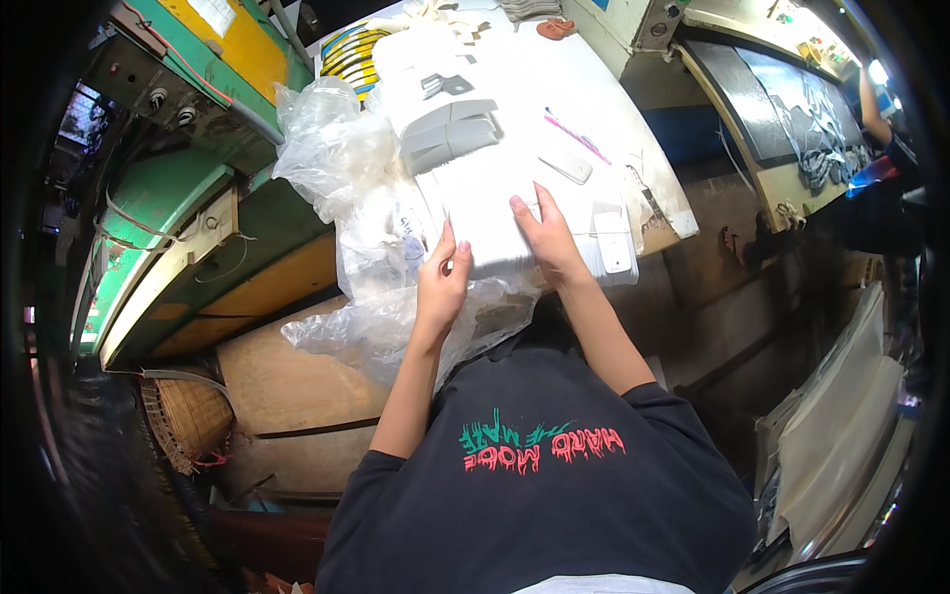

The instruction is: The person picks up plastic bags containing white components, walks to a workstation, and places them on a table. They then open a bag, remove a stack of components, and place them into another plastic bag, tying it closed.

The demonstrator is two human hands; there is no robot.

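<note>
A stack of thin white sheets [480, 213] lies on the white table in front of me, between my two hands. At its near left edge, my left hand [445, 282] closes on the sheets with thumb and fingers. My right hand [549, 238] grips the right side, thumb on top and index finger stretched forward; its other fingers are partly hidden. Just right of that hand lies a white tag-shaped card [614, 244] on more stacked white pieces. Another white card [566, 166] rests farther off, near a pink pen [577, 135].
Crumpled clear plastic bags [341, 163] hang along the table's left edge. Beyond the stack are grey cut pieces [450, 136] and a yellow, blue and black striped bundle [348, 61]. A green machine [163, 238] stands left, a wicker basket [188, 421] below it. Another table [792, 188] is at right.
</note>
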